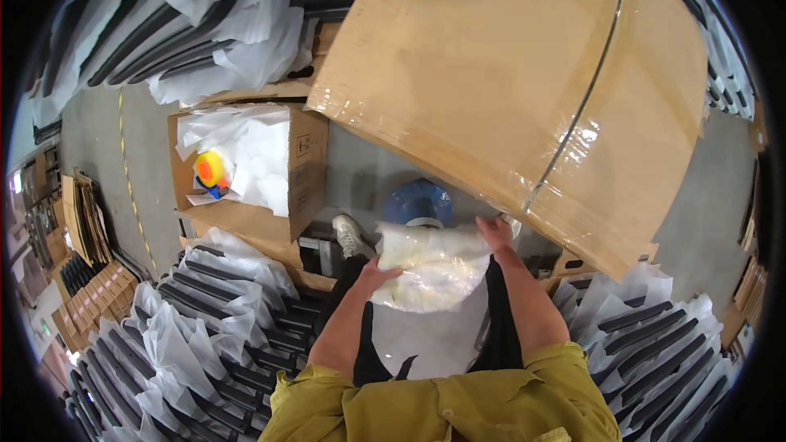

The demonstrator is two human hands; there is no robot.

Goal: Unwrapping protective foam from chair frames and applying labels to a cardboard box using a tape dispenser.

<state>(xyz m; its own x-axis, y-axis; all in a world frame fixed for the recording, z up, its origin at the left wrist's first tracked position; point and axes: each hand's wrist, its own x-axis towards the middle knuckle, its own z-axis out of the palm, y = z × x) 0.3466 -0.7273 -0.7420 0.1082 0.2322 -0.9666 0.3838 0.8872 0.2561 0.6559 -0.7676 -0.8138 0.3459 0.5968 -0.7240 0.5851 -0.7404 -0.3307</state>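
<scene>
Between my two hands hangs a crumpled, shiny clear plastic bundle (pixel 434 268) with whitish contents that I cannot make out. My left hand (pixel 378 275) grips its left edge, thumb on top. At its upper right corner, my right hand (pixel 494 234) is closed on the plastic. Just beyond the bundle stands a blue rounded object (pixel 417 200), partly hidden by it. A large cardboard box (pixel 508 74), taped and bound with a dark strap, spreads over the far right, its lower edge close to my right hand.
An open carton (pixel 307 172) at the left holds white foam sheets (pixel 254 151) and a tape dispenser (pixel 210 170) with an orange-yellow roll. Stacked dark curved parts in white wrap stand at near left (pixel 205 303), near right (pixel 655 336) and far left (pixel 180 33). My shoe (pixel 350 233) is beside the carton.
</scene>
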